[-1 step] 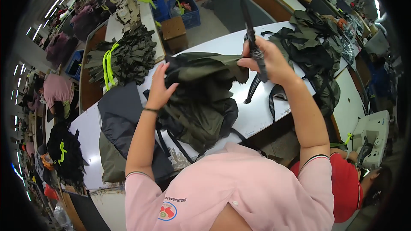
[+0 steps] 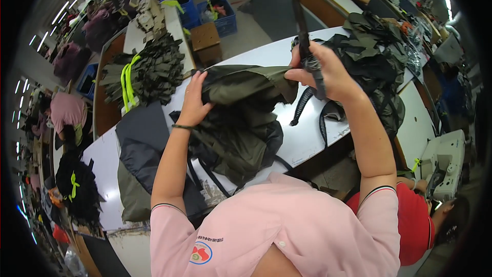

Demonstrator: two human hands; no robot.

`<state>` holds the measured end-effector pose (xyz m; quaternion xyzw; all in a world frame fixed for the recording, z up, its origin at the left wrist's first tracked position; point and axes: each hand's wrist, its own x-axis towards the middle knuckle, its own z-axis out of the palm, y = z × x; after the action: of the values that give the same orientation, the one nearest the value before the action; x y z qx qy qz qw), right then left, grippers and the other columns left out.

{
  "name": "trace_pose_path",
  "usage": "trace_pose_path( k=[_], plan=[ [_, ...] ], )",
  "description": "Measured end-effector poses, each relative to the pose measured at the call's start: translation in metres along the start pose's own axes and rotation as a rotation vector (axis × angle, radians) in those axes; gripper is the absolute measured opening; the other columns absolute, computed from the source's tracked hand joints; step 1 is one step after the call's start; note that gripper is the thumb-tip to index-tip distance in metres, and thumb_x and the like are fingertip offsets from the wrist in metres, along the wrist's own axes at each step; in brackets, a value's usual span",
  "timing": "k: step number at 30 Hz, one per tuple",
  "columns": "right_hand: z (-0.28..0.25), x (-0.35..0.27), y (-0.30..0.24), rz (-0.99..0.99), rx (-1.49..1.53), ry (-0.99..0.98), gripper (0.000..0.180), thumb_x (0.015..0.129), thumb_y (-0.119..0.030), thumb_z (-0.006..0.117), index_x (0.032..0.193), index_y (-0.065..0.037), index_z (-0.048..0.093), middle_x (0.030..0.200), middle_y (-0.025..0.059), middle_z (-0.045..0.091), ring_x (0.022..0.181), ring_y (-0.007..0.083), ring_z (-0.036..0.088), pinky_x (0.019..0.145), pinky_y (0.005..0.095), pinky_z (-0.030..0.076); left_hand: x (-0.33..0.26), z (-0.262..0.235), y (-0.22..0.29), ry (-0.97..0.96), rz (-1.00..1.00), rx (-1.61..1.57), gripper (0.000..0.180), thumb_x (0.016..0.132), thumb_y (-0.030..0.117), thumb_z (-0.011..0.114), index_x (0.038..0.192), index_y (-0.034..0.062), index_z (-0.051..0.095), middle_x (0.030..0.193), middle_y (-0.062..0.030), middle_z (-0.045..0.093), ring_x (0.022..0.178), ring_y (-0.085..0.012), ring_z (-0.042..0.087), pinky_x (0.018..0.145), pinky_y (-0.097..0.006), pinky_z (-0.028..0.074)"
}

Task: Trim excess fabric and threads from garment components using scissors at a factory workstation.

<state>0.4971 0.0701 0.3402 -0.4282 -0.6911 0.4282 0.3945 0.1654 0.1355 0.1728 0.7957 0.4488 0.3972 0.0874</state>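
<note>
A dark olive fabric piece (image 2: pixel 246 79), part of a crumpled olive and black sewn item, is stretched between my hands above the white table. My left hand (image 2: pixel 195 100) has its fingers closed at the fabric's left edge, thumb lower down against it. My right hand (image 2: pixel 325 72) pinches the right corner between thumb and finger. The same hand also grips long dark scissors (image 2: pixel 302 25), blades pointing up and away, handle wrapped. Below, the rest of the item (image 2: pixel 233 149) lies heaped near my body, with black straps (image 2: pixel 207 172) trailing from it.
Grey fabric panels (image 2: pixel 143 133) lie at left on the white table (image 2: pixel 102 156). A bundle of olive pieces (image 2: pixel 154 66) with a neon tie sits beyond. Olive and black items (image 2: pixel 369 46) pile up at right. A co-worker in red (image 2: pixel 415 225) is close at lower right.
My left hand has closed in on the fabric's left edge, its fingers nearer together. The fabric's top looks flatter. My right hand still holds the corner and scissors.
</note>
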Motion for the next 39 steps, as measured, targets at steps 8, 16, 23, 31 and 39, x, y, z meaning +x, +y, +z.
trace_pose_path(
  k=[8, 16, 23, 31, 39],
  plan=[
    [-0.101, -0.037, -0.063, -0.188, -0.209, 0.405, 0.018, 0.081, -0.010, 0.073, 0.087, -0.007, 0.057, 0.072, -0.0042, 0.056, 0.061, 0.0022, 0.051, 0.054, 0.0173, 0.040, 0.103, 0.005, 0.032, -0.038, -0.047, -0.273, 0.020, 0.076, 0.001, 0.073, 0.094, 0.0058, 0.064, 0.084, -0.0048, 0.064, 0.082, -0.0154, 0.061, 0.078, -0.030, 0.048],
    [-0.186, -0.088, -0.067, -0.464, -0.549, 0.654, 0.015, 0.081, -0.009, 0.071, 0.090, -0.006, 0.058, 0.087, 0.0010, 0.062, 0.077, 0.0085, 0.058, 0.070, 0.0233, 0.047, 0.143, -0.131, 0.193, 0.428, 0.543, -0.002, 0.018, 0.078, 0.006, 0.065, 0.095, 0.0036, 0.060, 0.088, -0.0082, 0.060, 0.086, -0.0200, 0.057, 0.076, -0.032, 0.046],
    [-0.099, -0.175, 0.109, 0.173, -0.111, 0.253, 0.018, 0.078, 0.004, 0.067, 0.087, -0.003, 0.054, 0.084, 0.0050, 0.058, 0.079, 0.0128, 0.055, 0.075, 0.0267, 0.047, -0.031, -0.036, 0.151, -0.772, 0.123, 0.241, 0.054, 0.059, 0.027, 0.080, 0.107, 0.0090, 0.061, 0.099, -0.0122, 0.058, 0.094, -0.0325, 0.055, 0.086, -0.041, 0.041],
    [0.012, -0.249, 0.252, 0.516, 0.044, -0.038, 0.014, 0.076, 0.000, 0.071, 0.082, -0.003, 0.058, 0.075, 0.0013, 0.060, 0.072, 0.0091, 0.055, 0.069, 0.0272, 0.048, -0.091, 0.020, 0.096, -1.297, -0.061, -0.308, 0.048, 0.083, 0.036, 0.071, 0.117, 0.0036, 0.060, 0.104, -0.0157, 0.065, 0.091, -0.0256, 0.065, 0.080, -0.036, 0.053],
    [0.009, -0.208, 0.281, 0.616, 0.099, 0.139, 0.023, 0.077, -0.009, 0.074, 0.088, 0.001, 0.057, 0.076, 0.0079, 0.064, 0.071, 0.0119, 0.057, 0.066, 0.0302, 0.048, -0.010, 0.113, 0.091, -0.675, 0.058, -0.252, 0.017, 0.083, 0.015, 0.066, 0.097, 0.0051, 0.064, 0.090, -0.0119, 0.063, 0.085, -0.0295, 0.060, 0.077, -0.038, 0.048]
  ],
)
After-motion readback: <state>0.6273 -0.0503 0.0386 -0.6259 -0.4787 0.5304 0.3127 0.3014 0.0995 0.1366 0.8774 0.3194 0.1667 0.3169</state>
